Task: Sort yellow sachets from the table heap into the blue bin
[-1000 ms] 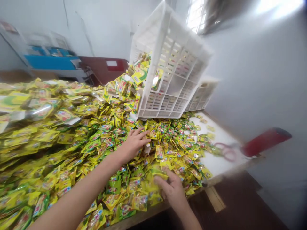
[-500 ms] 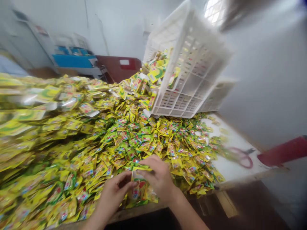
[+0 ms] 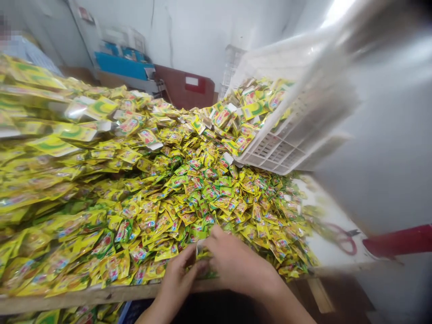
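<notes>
My left hand point(image 3: 180, 272) and my right hand point(image 3: 236, 261) meet at the front edge of a heaped table. Between them is a small yellow-green carton point(image 3: 200, 245), of which little more than a white flap shows. The left fingers and thumb close on its near side. My right hand covers most of it, with the fingers curled over its top. Small yellow and green sachets point(image 3: 189, 198) lie heaped just beyond both hands.
A white plastic crate point(image 3: 276, 153) lies tipped at the back right, with yellow cartons point(image 3: 253, 110) spilling from it. More cartons pile up at left. Pink-handled scissors point(image 3: 347, 240) lie near a red cylinder point(image 3: 401, 242). A blue-edged container point(image 3: 125, 310) with packets sits below the table edge.
The view has swung left and tilted. My right hand has turned over the carton, hiding its printed front, which showed before. The left hand stays at the carton.
</notes>
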The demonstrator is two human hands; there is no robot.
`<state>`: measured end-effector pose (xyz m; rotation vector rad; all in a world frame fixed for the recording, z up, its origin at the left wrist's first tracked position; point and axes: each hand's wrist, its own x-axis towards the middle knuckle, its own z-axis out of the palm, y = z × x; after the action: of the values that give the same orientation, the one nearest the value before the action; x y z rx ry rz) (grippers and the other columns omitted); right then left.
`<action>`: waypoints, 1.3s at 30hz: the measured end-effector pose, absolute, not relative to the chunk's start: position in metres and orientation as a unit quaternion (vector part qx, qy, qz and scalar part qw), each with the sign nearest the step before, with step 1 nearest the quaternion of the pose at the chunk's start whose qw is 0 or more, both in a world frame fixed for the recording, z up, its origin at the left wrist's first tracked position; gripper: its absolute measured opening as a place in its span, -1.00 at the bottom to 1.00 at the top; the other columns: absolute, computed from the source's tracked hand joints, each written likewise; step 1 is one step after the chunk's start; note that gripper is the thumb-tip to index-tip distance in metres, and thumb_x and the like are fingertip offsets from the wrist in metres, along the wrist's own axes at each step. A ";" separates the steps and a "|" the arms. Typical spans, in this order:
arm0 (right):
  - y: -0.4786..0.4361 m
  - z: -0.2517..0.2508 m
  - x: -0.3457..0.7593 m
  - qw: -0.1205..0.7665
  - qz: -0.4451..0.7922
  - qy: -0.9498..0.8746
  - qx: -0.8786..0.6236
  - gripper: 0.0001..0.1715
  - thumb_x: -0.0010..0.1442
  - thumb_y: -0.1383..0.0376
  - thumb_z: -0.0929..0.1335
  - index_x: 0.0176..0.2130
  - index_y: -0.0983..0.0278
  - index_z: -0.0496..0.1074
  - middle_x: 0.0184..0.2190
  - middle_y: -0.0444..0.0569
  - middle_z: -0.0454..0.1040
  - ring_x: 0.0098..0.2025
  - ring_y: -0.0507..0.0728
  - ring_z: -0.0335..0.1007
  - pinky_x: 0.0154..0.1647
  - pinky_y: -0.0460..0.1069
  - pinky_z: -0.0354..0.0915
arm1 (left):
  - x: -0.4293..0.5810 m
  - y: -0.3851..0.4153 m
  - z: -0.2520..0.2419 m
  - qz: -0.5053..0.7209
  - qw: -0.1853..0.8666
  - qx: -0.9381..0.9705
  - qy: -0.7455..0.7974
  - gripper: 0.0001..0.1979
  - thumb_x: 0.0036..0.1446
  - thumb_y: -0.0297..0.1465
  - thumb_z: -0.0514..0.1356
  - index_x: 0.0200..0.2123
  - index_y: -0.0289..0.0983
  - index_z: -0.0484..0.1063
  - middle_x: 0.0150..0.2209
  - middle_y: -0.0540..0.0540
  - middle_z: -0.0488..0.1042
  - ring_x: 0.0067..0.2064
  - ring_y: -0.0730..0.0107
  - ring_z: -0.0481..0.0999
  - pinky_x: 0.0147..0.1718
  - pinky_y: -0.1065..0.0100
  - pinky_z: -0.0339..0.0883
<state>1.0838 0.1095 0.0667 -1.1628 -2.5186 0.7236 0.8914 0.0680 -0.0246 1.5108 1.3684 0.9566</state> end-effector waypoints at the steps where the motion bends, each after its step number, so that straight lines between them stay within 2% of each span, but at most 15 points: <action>1: 0.111 0.066 1.085 0.154 0.266 -0.862 -0.403 -0.68 0.16 0.37 0.38 -0.06 0.21 0.38 -0.23 -0.07 0.40 -0.31 0.08 0.34 -0.33 -0.07 0.20 | 0.892 0.067 -0.025 0.387 0.442 0.598 0.545 -0.65 0.11 -0.30 0.26 -0.01 -0.20 0.48 -0.26 -0.06 0.59 -0.24 0.25 0.56 -0.25 0.39 0.43; 3: 0.114 0.061 1.085 0.186 0.278 -0.845 -0.416 -0.79 0.23 0.38 0.34 -0.10 0.22 0.41 -0.27 -0.08 0.42 -0.27 0.08 0.33 -0.27 -0.07 0.21 | 0.892 0.066 -0.024 0.380 0.468 0.589 0.538 -0.70 0.14 -0.29 0.24 -0.04 -0.20 0.50 -0.27 -0.05 0.60 -0.25 0.27 0.55 -0.25 0.39 0.42; 5: 0.116 0.052 1.084 0.203 0.262 -0.849 -0.412 -0.92 0.25 0.33 0.35 -0.27 0.23 0.49 -0.25 -0.05 0.41 -0.20 0.11 0.30 -0.19 -0.03 0.22 | 0.892 0.065 -0.024 0.372 0.485 0.584 0.533 -0.68 0.15 -0.28 0.24 -0.03 -0.19 0.49 -0.21 -0.06 0.60 -0.19 0.24 0.55 -0.18 0.36 0.42; 7: 0.116 0.042 1.084 0.211 0.249 -0.862 -0.387 -0.84 0.22 0.27 0.39 -0.40 0.22 0.52 -0.14 -0.01 0.40 -0.08 0.17 0.25 -0.10 0.03 0.22 | 0.892 0.065 -0.025 0.375 0.492 0.578 0.531 -0.65 0.14 -0.28 0.24 0.01 -0.18 0.47 -0.11 -0.07 0.59 -0.09 0.19 0.54 -0.09 0.32 0.40; 9: 0.112 0.034 1.088 0.228 0.268 -0.860 -0.369 -0.87 0.20 0.26 0.40 -0.37 0.19 0.56 -0.01 0.00 0.36 0.04 0.21 0.18 0.00 0.07 0.21 | 0.891 0.064 -0.026 0.381 0.503 0.566 0.531 -0.61 0.13 -0.27 0.24 0.04 -0.18 0.46 -0.02 -0.09 0.56 -0.03 0.16 0.52 -0.03 0.28 0.39; 11: 0.106 0.028 1.094 0.283 0.319 -0.822 -0.377 -0.86 0.25 0.28 0.36 -0.22 0.16 0.56 0.03 0.01 0.35 0.06 0.18 0.20 0.02 0.06 0.23 | 0.890 0.063 -0.027 0.381 0.508 0.550 0.542 -0.59 0.13 -0.23 0.23 0.05 -0.19 0.46 0.02 -0.11 0.54 0.03 0.14 0.50 0.04 0.22 0.36; 13: 0.100 0.024 1.099 0.360 0.378 -0.753 -0.401 -0.79 0.29 0.32 0.31 -0.15 0.16 0.55 -0.08 0.00 0.41 -0.03 0.13 0.31 -0.03 0.02 0.28 | 0.888 0.062 -0.027 0.381 0.499 0.522 0.578 -0.59 0.15 -0.17 0.19 0.03 -0.21 0.48 0.03 -0.12 0.54 0.09 0.10 0.46 0.13 0.14 0.29; 16: 0.091 0.019 1.099 0.431 0.411 -0.677 -0.433 -0.82 0.27 0.33 0.34 -0.18 0.15 0.56 -0.19 -0.02 0.43 -0.13 0.11 0.37 -0.08 0.00 0.32 | 0.888 0.061 -0.025 0.377 0.483 0.487 0.623 -0.58 0.17 -0.13 0.16 0.00 -0.21 0.51 0.03 -0.11 0.55 0.13 0.08 0.44 0.19 0.08 0.21; 20: 0.085 0.014 1.085 0.372 0.317 -0.752 -0.443 -0.79 0.10 0.28 0.47 -0.19 0.07 0.56 0.07 -0.04 0.34 0.17 0.25 0.13 0.17 0.16 0.15 | 0.888 0.061 -0.021 0.352 0.502 0.542 0.575 -0.61 0.19 -0.17 0.17 0.06 -0.12 0.47 0.08 -0.07 0.51 0.13 0.11 0.45 0.17 0.11 0.25; 23: 0.083 0.008 1.076 0.310 0.296 -0.804 -0.412 -0.83 0.09 0.32 0.47 -0.27 0.06 0.57 0.08 -0.09 0.36 0.21 0.28 0.06 0.21 0.22 0.07 | 0.887 0.059 -0.019 0.321 0.508 0.596 0.533 -0.62 0.17 -0.23 0.21 0.07 -0.05 0.45 0.11 -0.05 0.48 0.15 0.13 0.43 0.19 0.12 0.23; 25: 0.082 0.005 1.077 0.322 0.328 -0.793 -0.399 -0.80 0.08 0.36 0.47 -0.26 0.07 0.57 0.03 -0.09 0.39 0.17 0.24 0.14 0.18 0.17 0.13 | 0.886 0.057 -0.019 0.314 0.506 0.607 0.527 -0.60 0.12 -0.25 0.26 0.06 -0.04 0.46 0.11 -0.05 0.49 0.15 0.13 0.42 0.18 0.13 0.24; 28: 0.078 0.006 1.086 0.407 0.404 -0.710 -0.409 -0.77 0.10 0.40 0.45 -0.22 0.11 0.57 -0.03 -0.05 0.42 0.06 0.16 0.28 0.10 0.07 0.22 | 0.886 0.055 -0.024 0.325 0.501 0.596 0.537 -0.60 0.09 -0.26 0.29 0.04 -0.05 0.46 0.10 -0.06 0.49 0.13 0.14 0.44 0.17 0.13 0.26; 32: 0.072 0.002 1.093 0.486 0.519 -0.533 -0.459 -0.92 0.12 0.36 0.42 -0.29 0.21 0.50 -0.30 -0.08 0.48 -0.21 0.10 0.41 -0.17 -0.03 0.34 | 0.886 0.055 -0.030 0.326 0.499 0.588 0.546 -0.65 0.19 -0.24 0.19 0.05 -0.07 0.46 0.10 -0.09 0.49 0.12 0.14 0.46 0.16 0.08 0.27; 36: 0.073 -0.015 1.081 0.462 0.666 -0.378 -0.448 -0.81 0.08 0.25 0.43 -0.26 0.22 0.39 -0.48 -0.20 0.38 -0.54 0.00 0.28 -0.61 -0.14 0.20 | 0.887 0.052 -0.023 0.296 0.515 0.614 0.520 -0.51 0.24 -0.20 0.11 0.23 -0.04 0.27 0.29 -0.04 0.23 0.33 0.17 0.14 0.31 0.03 -0.08; 39: 0.079 -0.020 1.072 0.461 0.646 -0.409 -0.450 -0.86 0.06 0.31 0.41 -0.28 0.23 0.46 -0.49 -0.19 0.37 -0.55 -0.01 0.25 -0.60 -0.15 0.19 | 0.890 0.051 -0.010 0.304 0.565 0.553 0.531 -0.56 0.27 -0.18 0.04 0.19 -0.07 0.33 0.27 -0.02 0.27 0.33 0.17 0.14 0.31 0.03 -0.10</action>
<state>1.0720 0.0792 -0.0196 -1.1080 -1.0073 1.5881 0.8899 0.0512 -0.0099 1.3017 1.2498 0.7151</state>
